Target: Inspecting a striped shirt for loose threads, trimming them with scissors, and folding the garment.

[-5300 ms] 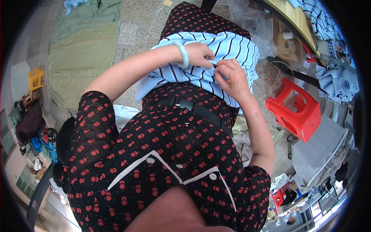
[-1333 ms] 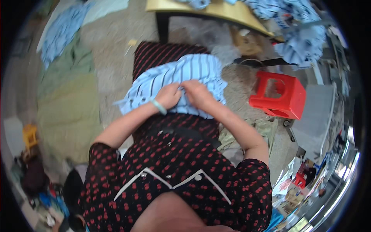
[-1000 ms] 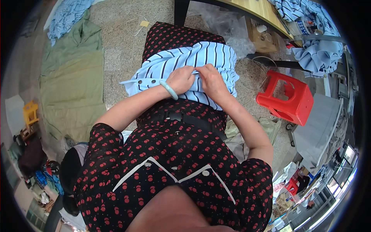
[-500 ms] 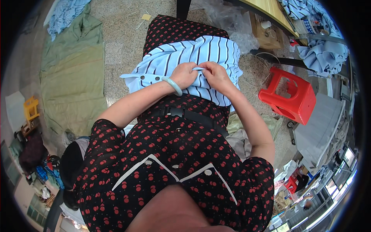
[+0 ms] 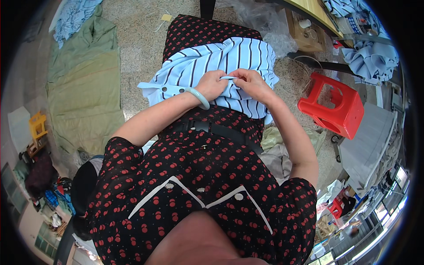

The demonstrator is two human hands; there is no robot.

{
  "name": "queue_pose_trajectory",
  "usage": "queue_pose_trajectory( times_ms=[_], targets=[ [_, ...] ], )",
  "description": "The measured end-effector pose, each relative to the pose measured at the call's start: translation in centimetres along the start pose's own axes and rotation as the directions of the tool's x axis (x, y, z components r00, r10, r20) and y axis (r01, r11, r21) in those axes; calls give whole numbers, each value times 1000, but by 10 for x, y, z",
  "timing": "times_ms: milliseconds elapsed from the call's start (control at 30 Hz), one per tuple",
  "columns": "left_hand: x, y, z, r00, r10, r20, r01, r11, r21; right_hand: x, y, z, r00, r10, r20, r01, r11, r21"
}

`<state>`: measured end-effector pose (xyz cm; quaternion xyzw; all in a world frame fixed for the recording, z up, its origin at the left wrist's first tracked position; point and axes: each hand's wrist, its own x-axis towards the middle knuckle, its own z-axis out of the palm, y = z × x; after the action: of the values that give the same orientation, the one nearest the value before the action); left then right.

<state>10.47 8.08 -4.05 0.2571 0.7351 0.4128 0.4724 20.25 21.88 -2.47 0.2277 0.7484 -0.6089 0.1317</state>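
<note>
Across my lap lies a light-blue garment [image 5: 212, 59] with dark stripes. A buttoned edge strip [image 5: 170, 90] of it runs out to the left, with dark round buttons along it. My left hand [image 5: 211, 85], with a pale green bangle [image 5: 197, 98] on the wrist, pinches this edge near the middle. Close beside it, my right hand [image 5: 251, 85] is closed on the same edge, thumb and fingertips together. A short bit of the folded strip shows between the two hands. Whether a button sits under the right fingertips is hidden.
A red plastic stool [image 5: 333, 105] lies tipped to the right. Green cloth [image 5: 84, 84] is spread over the floor at left. A wooden-topped table [image 5: 316, 13] with more striped garments stands at the upper right, near clear plastic [image 5: 265, 26] and a cardboard box [image 5: 307, 37].
The view has shifted slightly. Both hands keep their grip on the garment's edge; the right hand's fingers have moved a little.
</note>
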Motion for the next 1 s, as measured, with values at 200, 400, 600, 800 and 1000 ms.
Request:
queue_pose_trajectory(
  times_ms=[200, 400, 600, 800, 1000],
  targets=[
    [2, -2, 2, 999, 28, 25, -28, 1000, -8, -1, 0, -2, 1000, 24, 8, -25, 999, 23],
    [2, -2, 1, 999, 54, 6, -54, 998, -12, 1, 5, -4, 1000, 9, 12, -9, 1000, 24],
    [1, -4, 1, 999, 49, -22, -48, 998, 30, 2, 5, -2, 1000, -2, -9, 2, 1000, 26],
    [2, -4, -1, 995, 87, -57, -83, 995, 61, 2, -2, -1, 999, 37, -34, -37, 999, 3],
    [0, 3, 0, 969, 233, -78, -227, 970, 88, -9, -8, -7, 999, 52, 4, -52, 995, 86]
  ],
)
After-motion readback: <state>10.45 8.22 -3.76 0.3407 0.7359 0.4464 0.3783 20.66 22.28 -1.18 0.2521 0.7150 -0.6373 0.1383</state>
